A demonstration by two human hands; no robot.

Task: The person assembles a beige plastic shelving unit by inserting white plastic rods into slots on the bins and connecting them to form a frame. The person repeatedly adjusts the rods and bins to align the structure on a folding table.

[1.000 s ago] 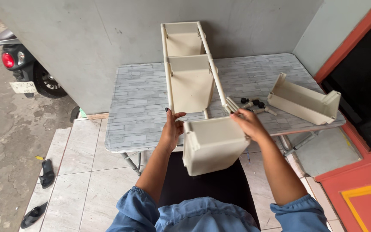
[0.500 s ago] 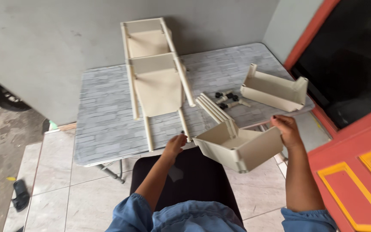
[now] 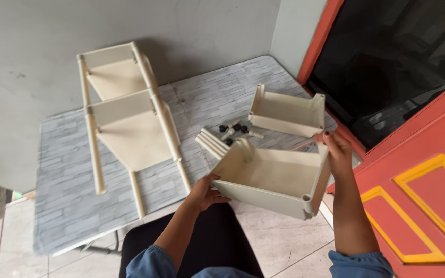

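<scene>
I hold a cream plastic tray [image 3: 274, 177] with corner sockets, its open side up, over the table's near right edge. My left hand [image 3: 204, 191] grips its near left wall from below. My right hand [image 3: 336, 150] grips its far right corner. A partly built cream rack [image 3: 124, 118] with two shelves on poles lies flat on the grey table [image 3: 63, 206]. A second loose tray [image 3: 287, 110] sits at the table's far right. Loose cream poles [image 3: 212, 143] and small black caster wheels [image 3: 233, 128] lie between the rack and that tray.
A grey wall runs behind the table. A red door frame [image 3: 320, 46] with a dark opening stands on the right, and a red panel with yellow trim [image 3: 428, 195] is close to my right arm. Pale floor tiles [image 3: 284, 252] lie below.
The tray has moved right and tilted from upside down to open side up. My right hand shifted to its far right corner, and my head turned right.
</scene>
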